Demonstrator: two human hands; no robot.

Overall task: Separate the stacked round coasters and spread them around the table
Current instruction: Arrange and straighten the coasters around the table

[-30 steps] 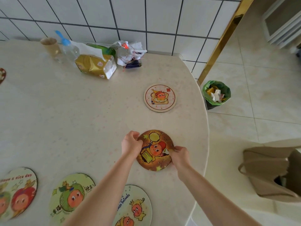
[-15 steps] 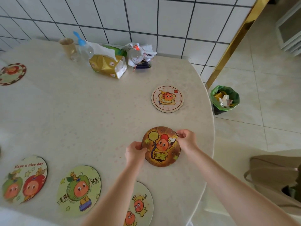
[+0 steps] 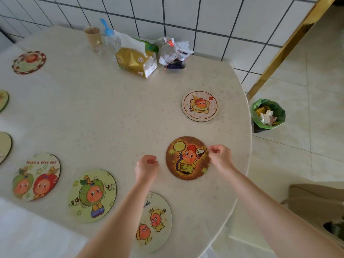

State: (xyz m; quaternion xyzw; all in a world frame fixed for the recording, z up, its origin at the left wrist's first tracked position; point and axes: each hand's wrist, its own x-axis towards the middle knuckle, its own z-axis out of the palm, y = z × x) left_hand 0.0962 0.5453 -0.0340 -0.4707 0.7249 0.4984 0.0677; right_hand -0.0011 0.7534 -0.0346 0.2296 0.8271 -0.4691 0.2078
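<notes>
A brown round coaster [image 3: 187,158] with a cartoon figure lies flat on the pale table [image 3: 111,118] near its right edge. My right hand [image 3: 220,157] pinches that coaster's right rim with thumb and fingertips. My left hand [image 3: 147,166] hovers a little left of it, fingers loosely curled and apart, holding nothing. Other coasters lie singly around: a white toast coaster [image 3: 200,106] beyond, a two-figure coaster [image 3: 154,220] under my left forearm, a green-figure coaster [image 3: 92,195], a "Have a nice day" coaster [image 3: 36,176] and a red-rimmed coaster [image 3: 28,62].
At the back by the tiled wall stand a paper cup [image 3: 93,37], a clear bottle [image 3: 111,41], a gold tissue pack [image 3: 135,62] and a crumpled bag bundle [image 3: 174,51]. Two more coasters peek in at the left edge. A green-lined bin [image 3: 268,114] stands on the floor.
My left hand has let go of the brown coaster and drawn back to the left. The coaster now lies flat, with only my right hand at its rim. The view shifted rightward.
</notes>
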